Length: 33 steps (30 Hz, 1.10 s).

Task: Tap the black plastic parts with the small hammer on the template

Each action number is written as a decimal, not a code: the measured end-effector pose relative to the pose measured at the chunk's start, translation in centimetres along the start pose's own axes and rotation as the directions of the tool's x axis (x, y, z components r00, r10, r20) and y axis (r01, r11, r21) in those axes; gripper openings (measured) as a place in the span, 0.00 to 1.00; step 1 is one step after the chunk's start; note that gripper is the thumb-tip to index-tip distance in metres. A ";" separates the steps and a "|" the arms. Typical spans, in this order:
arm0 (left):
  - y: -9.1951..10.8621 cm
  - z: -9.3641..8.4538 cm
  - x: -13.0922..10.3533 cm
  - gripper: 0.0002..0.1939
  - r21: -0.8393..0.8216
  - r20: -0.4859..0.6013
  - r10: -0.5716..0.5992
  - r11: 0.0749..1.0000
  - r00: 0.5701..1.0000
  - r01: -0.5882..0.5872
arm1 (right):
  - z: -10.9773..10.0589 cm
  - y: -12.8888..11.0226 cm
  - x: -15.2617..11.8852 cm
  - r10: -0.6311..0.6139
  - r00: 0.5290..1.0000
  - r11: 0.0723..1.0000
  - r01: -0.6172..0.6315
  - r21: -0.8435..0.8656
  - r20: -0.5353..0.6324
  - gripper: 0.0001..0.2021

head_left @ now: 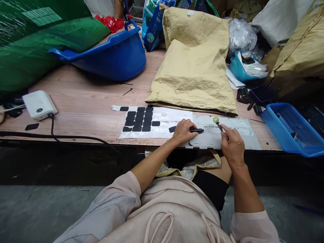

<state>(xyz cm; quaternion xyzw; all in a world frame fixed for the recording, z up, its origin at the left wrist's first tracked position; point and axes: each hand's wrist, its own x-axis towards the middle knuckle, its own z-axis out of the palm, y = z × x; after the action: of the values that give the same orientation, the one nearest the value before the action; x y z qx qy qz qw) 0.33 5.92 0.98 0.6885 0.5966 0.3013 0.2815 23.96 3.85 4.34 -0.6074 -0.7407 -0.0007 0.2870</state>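
Note:
My left hand (184, 131) is closed on a slim black cylindrical piece (198, 130) that looks like a pen, its end pointing right. It rests low over a flat grey board (212, 140) at the table's front edge. My right hand (233, 144) grips a small hammer-like tool (220, 126) with a metal shaft and a round yellow-green head. The head is just above the board, to the right of the black piece. Left of my left hand lies a white sheet (162, 131) bearing several black rounded-square stickers (139, 118), one partly beside my fingers.
A tan paper sack (192, 74) stands behind the board. A blue basin (111, 55) sits back left, a blue basket (293, 128) at the right edge. Small black parts (244, 96) lie back right. A white box with cable (39, 104) is at left.

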 end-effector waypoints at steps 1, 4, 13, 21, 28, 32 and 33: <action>0.0 0.0 0.0 0.06 0.004 -0.001 0.001 1.000 1.000 -0.001 | 0.3 0.7 0.3 0.010 1.000 0.999 -0.009 -0.046 0.016 0.19; 0.1 0.0 0.0 0.06 0.022 -0.001 0.005 1.000 1.000 -0.005 | 1.6 2.7 1.1 -0.028 0.998 0.991 0.035 -0.132 0.055 0.18; 0.0 0.1 0.1 0.07 0.063 0.007 0.012 0.998 1.000 -0.013 | 5.1 4.4 3.5 -0.133 0.991 0.980 0.134 -0.147 0.022 0.18; 0.9 -1.4 -5.4 0.07 -0.191 0.034 0.384 0.909 0.923 -0.371 | 5.4 4.4 3.3 -0.096 0.995 0.983 0.096 -0.157 0.010 0.17; -1.9 1.5 -12.3 0.11 0.014 0.435 0.071 0.996 0.897 -0.086 | 5.6 4.4 3.3 -0.077 0.997 0.987 0.078 -0.139 0.010 0.17; -3.5 2.9 -12.6 0.19 0.263 0.520 -0.267 0.954 0.811 0.145 | 5.6 4.4 3.3 -0.074 0.997 0.987 0.075 -0.139 0.008 0.17; -3.2 2.6 -12.6 0.21 0.275 0.543 -0.263 0.953 0.797 0.127 | 5.6 4.4 3.3 -0.074 0.997 0.987 0.074 -0.140 0.007 0.17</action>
<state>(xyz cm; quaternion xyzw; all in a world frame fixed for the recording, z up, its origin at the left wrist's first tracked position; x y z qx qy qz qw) -1.11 -6.24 -4.14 0.7087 0.5821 -0.0201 0.3982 25.20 9.88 -0.44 -0.5981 -0.7611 -0.0627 0.2429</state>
